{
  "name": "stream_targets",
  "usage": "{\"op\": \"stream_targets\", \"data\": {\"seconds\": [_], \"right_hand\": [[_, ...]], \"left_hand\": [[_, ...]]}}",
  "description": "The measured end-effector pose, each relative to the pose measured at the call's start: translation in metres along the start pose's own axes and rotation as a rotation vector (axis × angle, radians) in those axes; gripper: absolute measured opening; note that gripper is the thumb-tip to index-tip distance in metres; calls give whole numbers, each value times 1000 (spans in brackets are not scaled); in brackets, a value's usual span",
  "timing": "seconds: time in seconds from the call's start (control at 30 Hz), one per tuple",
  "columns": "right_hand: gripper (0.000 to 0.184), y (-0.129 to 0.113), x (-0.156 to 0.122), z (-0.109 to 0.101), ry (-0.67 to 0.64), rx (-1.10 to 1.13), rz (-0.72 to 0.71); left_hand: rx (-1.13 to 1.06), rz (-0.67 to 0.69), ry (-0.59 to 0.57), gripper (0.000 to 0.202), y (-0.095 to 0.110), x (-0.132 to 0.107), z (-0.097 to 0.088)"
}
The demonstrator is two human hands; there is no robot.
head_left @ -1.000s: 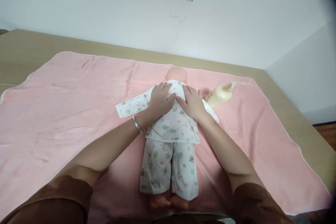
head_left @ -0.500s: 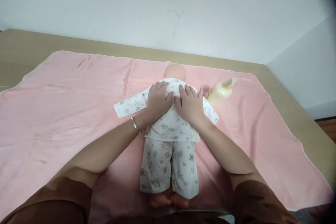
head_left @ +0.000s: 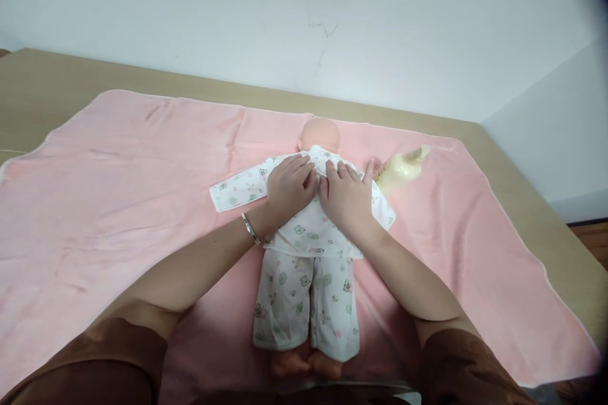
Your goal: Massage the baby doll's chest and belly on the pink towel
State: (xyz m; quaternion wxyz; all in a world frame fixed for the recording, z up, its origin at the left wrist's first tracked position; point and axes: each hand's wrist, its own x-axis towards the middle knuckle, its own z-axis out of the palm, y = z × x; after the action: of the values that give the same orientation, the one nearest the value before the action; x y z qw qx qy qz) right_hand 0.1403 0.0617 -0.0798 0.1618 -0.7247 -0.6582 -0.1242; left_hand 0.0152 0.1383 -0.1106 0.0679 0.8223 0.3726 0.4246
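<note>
Blanket [head_left: 142, 202], pink, is spread on the table [head_left: 71, 73] beside a white wall [head_left: 190, 31]; doll's shirt [head_left: 311, 240] is touched by left hand [head_left: 289, 188] and right hand [head_left: 346, 199], fingers bent, grip unclear.

Pyjamas [head_left: 311, 242]: white, with scattered green and pink motifs
Blanket [head_left: 123, 202] under pyjamas: plain pink
Bottle [head_left: 403, 168] right of pyjamas: pale cream

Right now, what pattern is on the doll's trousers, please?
Head view: white trousers with green and pink prints.
</note>
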Motion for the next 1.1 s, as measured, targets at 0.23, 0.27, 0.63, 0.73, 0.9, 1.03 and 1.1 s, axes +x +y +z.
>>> {"op": "stream_targets", "data": {"seconds": [0.23, 0.27, 0.63, 0.73, 0.9, 1.03, 1.1], "right_hand": [[59, 23, 21, 10, -241, 162, -42], [59, 25, 23, 10, -256, 172, -57], [52, -2, 0, -2, -41, -96, -16], [53, 1, 2, 1, -79, -50, 14], [58, 13, 12, 5, -219, 95, 40], [58, 16, 14, 6, -230, 124, 48], [58, 15, 14, 6, -225, 130, 49]], "left_hand": [[-4, -53, -115, 43, -10, 7, 5], [-11, -37, -120, 43, -12, 7, 5], [-34, 20, 78, 25, -8, -1, 4], [-22, -34, 60, 27, -6, -1, 2], [25, -85, -39, 38, -6, 3, 1], [10, -83, -62, 37, -7, 4, 2], [5, -83, -60, 37, -8, 4, 3]]}}
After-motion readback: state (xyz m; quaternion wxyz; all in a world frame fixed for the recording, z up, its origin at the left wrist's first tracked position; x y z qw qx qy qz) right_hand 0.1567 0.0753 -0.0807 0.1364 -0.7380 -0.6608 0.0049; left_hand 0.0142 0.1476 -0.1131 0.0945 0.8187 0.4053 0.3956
